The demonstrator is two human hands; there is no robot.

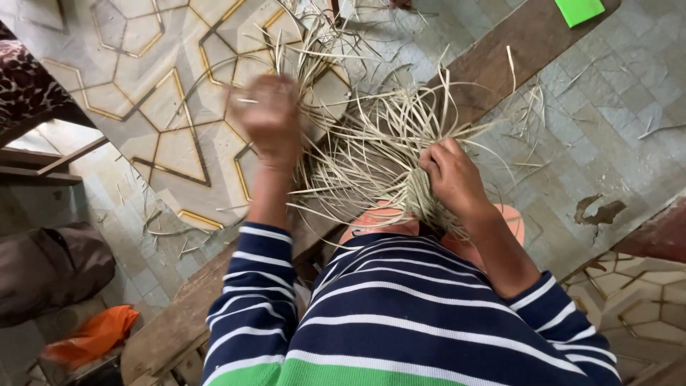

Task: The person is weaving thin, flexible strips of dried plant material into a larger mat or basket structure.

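Strips of pale dried reed [371, 143] make up the work in hand: a loose, fanned bundle lying across a wooden plank [493, 57] and over the person's lap, between the two hands. The material looks light, thin and springy; single strands bend readily but would likely kink or split if folded sharply. Loose ends slide past one another, so a grip on one strand alone probably holds little.

Grip state:
- The right hand [454, 179] is closed around the gathered base of the bundle, where the strands are packed tight just above an orange rounded object [379, 218] on the lap.
- The left hand [270, 118] is raised and blurred with motion. It appears closed on a few strands near their free ends, but the blur prevents a firm reading.

Best hold, by judgement: the dense base for control, the outer ends for drawing out single strands.

Orientation: the strands radiate from the base under the right hand, upward in the picture and outward, away from the person's body. The long axis runs from the lap toward the patterned floor mat [164, 93], with many ends curling sideways to the right. Stray offcuts [661, 130] lie scattered on the tiled floor [607, 107].
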